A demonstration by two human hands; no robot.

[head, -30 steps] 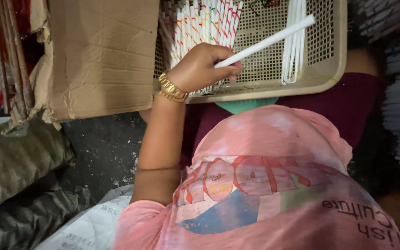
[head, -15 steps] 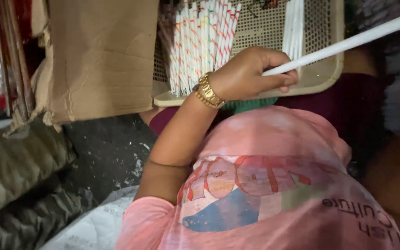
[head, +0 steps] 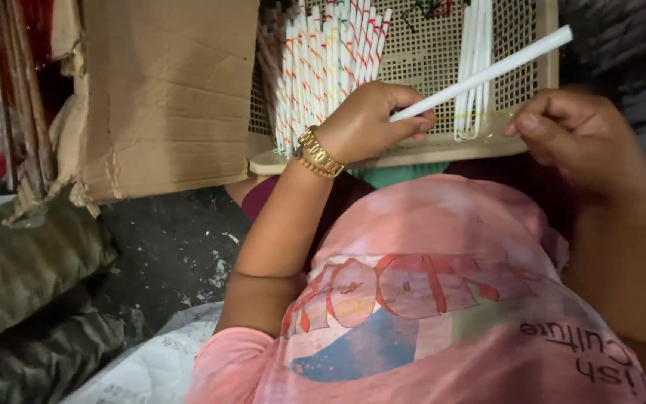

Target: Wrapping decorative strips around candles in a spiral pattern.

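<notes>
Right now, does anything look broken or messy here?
Yes. The cardboard box left of the tray is torn and ragged along its lower edge. The left hand holds a plain white tube, which looks intact.

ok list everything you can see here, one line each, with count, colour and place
white stick: one, plain white, held slanting over the tray
tray: one, beige mesh, on the lap at top centre
striped sticks: a bundle, white with red and coloured stripes, left part of the tray
plain sticks: a few, white, right part of the tray
cardboard box: one, brown, torn, upper left
sacks: two, dark olive, lower left
printed bag: one, white, bottom centre-left
shirt: one, pink, printed, lower centre
bracelet: one, gold, left wrist
left hand: fingers closed on the white stick
right hand: curled, beside the tray's right corner, holding nothing visible
</notes>
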